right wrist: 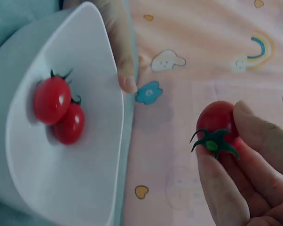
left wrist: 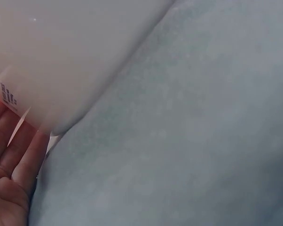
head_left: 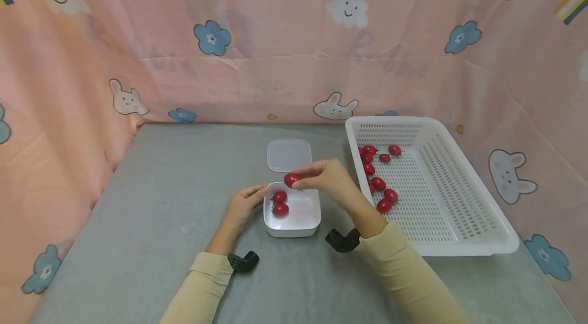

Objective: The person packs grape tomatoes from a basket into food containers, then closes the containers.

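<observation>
A cherry tomato (head_left: 291, 179) with a green calyx is pinched between the thumb and fingers of my right hand (head_left: 333, 183), above the far side of a small white plastic container (head_left: 305, 214). Inside the container, two more cherry tomatoes (right wrist: 52, 100) lie side by side against the left part, stems on. My left hand (head_left: 241, 209) touches the container's outer left wall with extended fingers. In the left wrist view, its fingers (left wrist: 28, 155) lie along the translucent-looking wall, near printed dark marks; part of this hand is cut off by the frame.
A translucent lid (head_left: 289, 155) lies flat just behind the container. To the right stands a large white perforated basket (head_left: 478, 186), with several cherry tomatoes (head_left: 378, 183) along its left side. A grey cloth covers the table (head_left: 184, 181); a pink patterned curtain (head_left: 275, 74) hangs behind.
</observation>
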A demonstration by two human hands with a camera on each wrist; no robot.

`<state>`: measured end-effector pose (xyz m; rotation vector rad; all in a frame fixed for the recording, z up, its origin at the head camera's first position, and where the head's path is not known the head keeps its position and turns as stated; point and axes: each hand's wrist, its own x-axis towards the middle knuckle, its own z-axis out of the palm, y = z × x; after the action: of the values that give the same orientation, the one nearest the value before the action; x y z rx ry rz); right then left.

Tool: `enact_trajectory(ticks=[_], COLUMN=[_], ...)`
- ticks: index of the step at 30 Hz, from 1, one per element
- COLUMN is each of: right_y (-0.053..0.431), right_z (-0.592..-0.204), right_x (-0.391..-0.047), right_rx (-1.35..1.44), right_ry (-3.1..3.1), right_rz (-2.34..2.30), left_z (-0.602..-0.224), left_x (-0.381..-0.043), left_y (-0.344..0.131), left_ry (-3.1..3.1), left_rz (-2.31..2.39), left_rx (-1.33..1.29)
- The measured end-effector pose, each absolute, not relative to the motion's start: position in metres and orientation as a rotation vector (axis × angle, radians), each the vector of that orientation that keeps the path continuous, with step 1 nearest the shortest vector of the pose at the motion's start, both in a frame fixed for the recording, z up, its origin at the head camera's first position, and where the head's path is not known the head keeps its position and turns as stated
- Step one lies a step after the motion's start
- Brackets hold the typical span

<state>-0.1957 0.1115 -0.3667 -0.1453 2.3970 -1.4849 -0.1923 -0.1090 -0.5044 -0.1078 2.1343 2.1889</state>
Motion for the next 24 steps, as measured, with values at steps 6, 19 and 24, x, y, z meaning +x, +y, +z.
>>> enact_trajectory(ticks=[6, 19, 24], right_y=[0.098, 0.082, 0.078], right_z=[-0.385, -0.42, -0.427], right_x=[-0.191, -0.185, -0.184], right_rx=[-0.107, -0.135, -0.174], right_ry=[2.437, 2.434, 2.457], right_rz=[-1.433, -1.388, -1.357], left_z=[-0.506, -0.504, -0.503], left_x=[-0.193, -0.192, -0.192], left_y=[-0.111, -0.111, -0.11], left_ry=[2.134, 2.099, 2.084], left_rz=[2.173, 2.196, 2.218], left_rx=[-0.106, -0.077, -0.078])
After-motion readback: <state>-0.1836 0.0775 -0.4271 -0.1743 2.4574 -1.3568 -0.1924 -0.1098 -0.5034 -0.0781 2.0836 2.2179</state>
